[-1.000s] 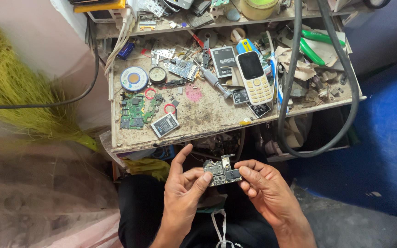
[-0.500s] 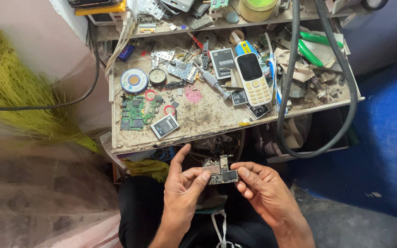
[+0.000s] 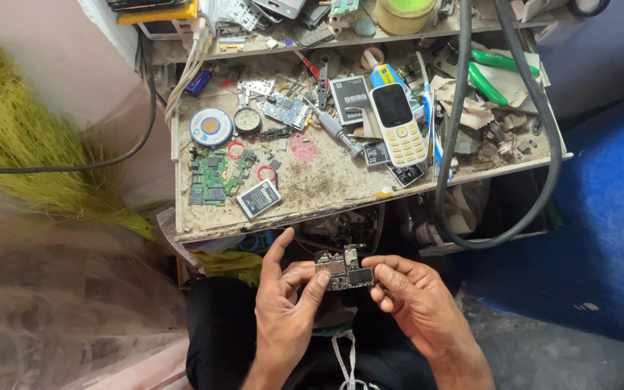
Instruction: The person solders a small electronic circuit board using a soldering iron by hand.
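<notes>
- A small phone circuit board is held between both hands over the person's lap, just in front of the near edge of the worktop and below it in the picture.
- The board's long axis runs roughly left to right, from one hand across to the other, with a slight downward tilt toward the right; its component side faces up to the camera.
- The left hand is partly closed on the board: its fingertips pinch the left end, the forefinger lies along the near edge, and the thumb stands up free, not touching the board.
- The right hand is also partly closed: its forefinger and thumb grip the right end, while the other fingers curl loosely underneath.
- Both hands are equally near the board, since each has hold of one end; neither is free.
- On the worktop, well apart from the hands, lie a white keypad phone, a green circuit board, a flat phone battery and a round solder-wire reel.
- A thick black hose loops down over the worktop's right side, clear of both hands.
</notes>
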